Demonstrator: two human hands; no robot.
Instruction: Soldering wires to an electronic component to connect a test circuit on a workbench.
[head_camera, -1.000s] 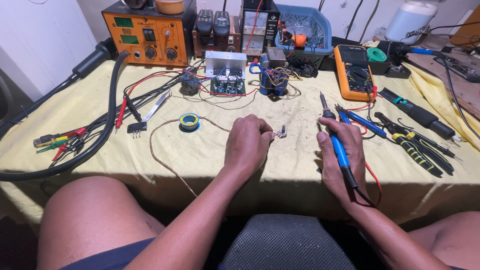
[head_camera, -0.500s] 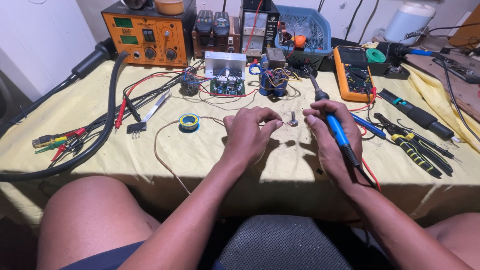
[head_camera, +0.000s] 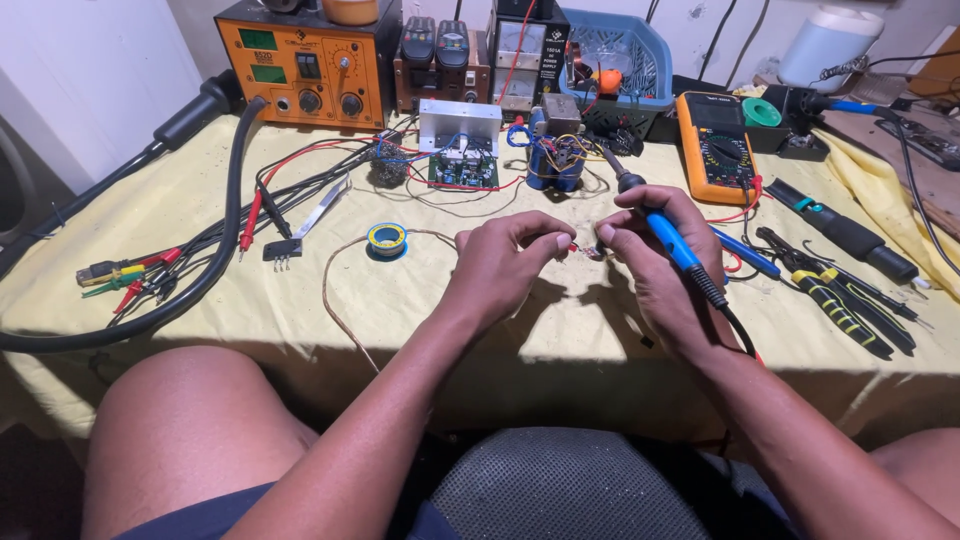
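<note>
Both hands meet over the middle of the yellow cloth-covered table (head_camera: 300, 320), pinching at a tiny metal component with a red lead (head_camera: 583, 250); it sits between the fingertips, just above the cloth, too small to make out further. The left hand (head_camera: 505, 262) is curled palm-down, thumb and forefinger closed on the near end of the little part; the right hand (head_camera: 655, 255) comes in from the other side, its fingertips closed on the far end, while the rest of that hand clamps the blue-handled soldering iron (head_camera: 668, 238) against the palm; the iron's tip points up and away from the part, toward the back of the table, so to my eye no joint is being made at this instant; the work looks to be at the preparing stage, the soldering itself not yet done.

Both forearms rest low, the wrists near the table edge, the elbows out over the knees. A small blue-and-yellow spool of solder wire (head_camera: 386, 240) lies just left of the left hand, its loose strand looping across the cloth; a green circuit board with a silver heat sink (head_camera: 460, 150) sits further back, untouched; an orange multimeter (head_camera: 712, 145) lies beyond the right hand; black-and-yellow pliers (head_camera: 835, 300) lie well to the right.
</note>
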